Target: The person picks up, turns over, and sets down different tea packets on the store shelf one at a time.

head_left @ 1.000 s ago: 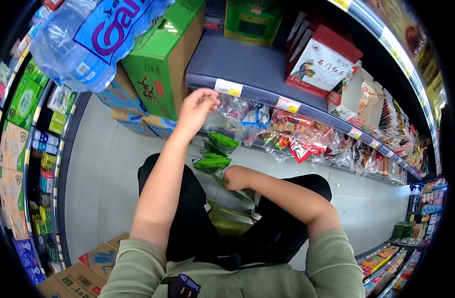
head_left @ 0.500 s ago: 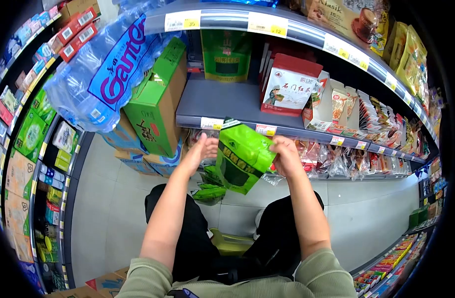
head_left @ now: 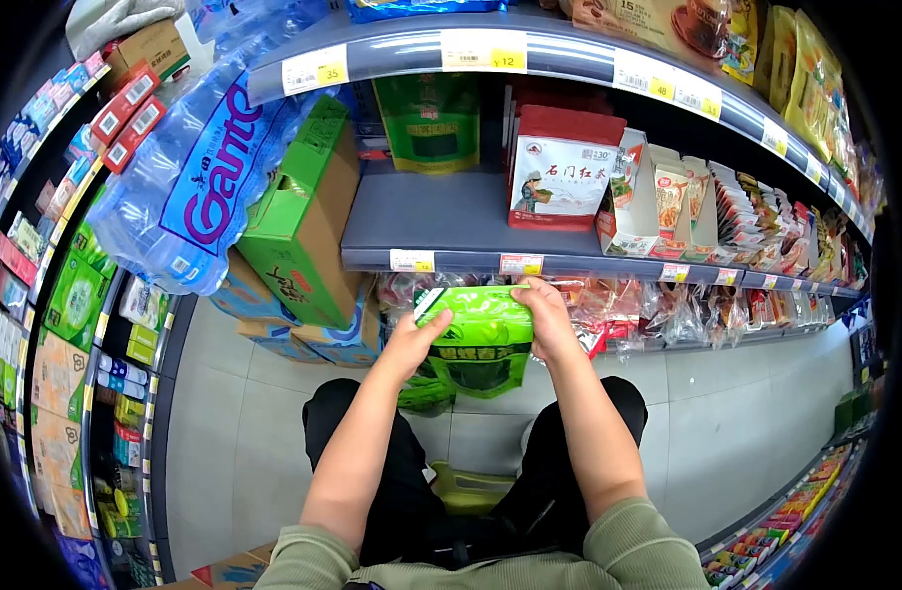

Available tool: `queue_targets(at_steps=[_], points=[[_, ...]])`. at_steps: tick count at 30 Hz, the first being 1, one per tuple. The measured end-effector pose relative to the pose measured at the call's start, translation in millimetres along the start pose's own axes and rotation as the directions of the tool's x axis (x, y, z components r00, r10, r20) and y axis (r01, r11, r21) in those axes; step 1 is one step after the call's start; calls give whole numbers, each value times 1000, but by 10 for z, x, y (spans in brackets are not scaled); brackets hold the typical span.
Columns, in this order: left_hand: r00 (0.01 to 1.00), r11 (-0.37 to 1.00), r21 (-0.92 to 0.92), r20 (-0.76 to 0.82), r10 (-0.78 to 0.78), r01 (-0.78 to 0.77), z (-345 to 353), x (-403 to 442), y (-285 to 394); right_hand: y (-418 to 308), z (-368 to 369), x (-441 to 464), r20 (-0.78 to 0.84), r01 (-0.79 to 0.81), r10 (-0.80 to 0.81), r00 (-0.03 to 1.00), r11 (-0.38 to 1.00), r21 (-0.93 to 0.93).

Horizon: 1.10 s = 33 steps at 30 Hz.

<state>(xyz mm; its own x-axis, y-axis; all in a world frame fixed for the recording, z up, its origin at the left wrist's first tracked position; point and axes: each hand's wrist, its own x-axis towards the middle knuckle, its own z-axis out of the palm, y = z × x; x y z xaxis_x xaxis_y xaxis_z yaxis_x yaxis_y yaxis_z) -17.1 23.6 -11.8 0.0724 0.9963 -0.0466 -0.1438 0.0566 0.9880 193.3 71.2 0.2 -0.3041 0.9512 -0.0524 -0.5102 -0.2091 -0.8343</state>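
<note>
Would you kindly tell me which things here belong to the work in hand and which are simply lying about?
In hand:
- green pouch, held by left hand and right hand
- probably the green packaging below it

Just around:
- bottled-water pack
- green carton
- red-and-white pouch on the shelf

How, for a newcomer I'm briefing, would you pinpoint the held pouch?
Find the grey shelf with the red-and-white tea pouch. Below its edge in view, the left hand and right hand grip the bright green pouch by its top, the only pouch held.
</note>
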Motion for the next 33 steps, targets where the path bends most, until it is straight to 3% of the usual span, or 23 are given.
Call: queue_targets(at_steps=[3, 5, 9, 11, 19, 23, 29, 31, 33], points=[[1000, 999, -52, -18, 5, -6, 15, 31, 33, -29, 122, -25, -46, 49, -49, 998, 999, -1], [999, 999, -37, -27, 36, -37, 22, 50, 27, -35, 61, -29, 30, 65, -64, 997, 997, -33], [998, 998, -39, -39, 44, -45, 61, 70, 33, -39, 32, -25, 77, 18, 0, 997, 971, -237], [999, 999, -40, -33, 28, -29, 69, 78, 58, -48, 64, -42, 105, 60, -14, 994, 892, -447], [999, 999, -47, -40, 2, -4, 31, 102, 28, -15, 72, -14, 76, 51, -18, 997, 887, -459], [997, 989, -143, -58, -47, 38, 33, 119, 35, 30, 22, 27, 111, 69, -20, 994, 891, -448], [988, 961, -270, -118, -97, 62, 9, 159, 16, -29, 13, 42, 53, -38, 60, 997, 935, -352], [982, 877, -474, -121, -148, 74, -74, 193, 23, -35, -9, 45, 125, -31, 94, 988, 901, -433], [984, 824, -564, -108, -140, 55, -136, 207, 52, -87, 4, 18, 240, -31, 189, 952, 841, -540]])
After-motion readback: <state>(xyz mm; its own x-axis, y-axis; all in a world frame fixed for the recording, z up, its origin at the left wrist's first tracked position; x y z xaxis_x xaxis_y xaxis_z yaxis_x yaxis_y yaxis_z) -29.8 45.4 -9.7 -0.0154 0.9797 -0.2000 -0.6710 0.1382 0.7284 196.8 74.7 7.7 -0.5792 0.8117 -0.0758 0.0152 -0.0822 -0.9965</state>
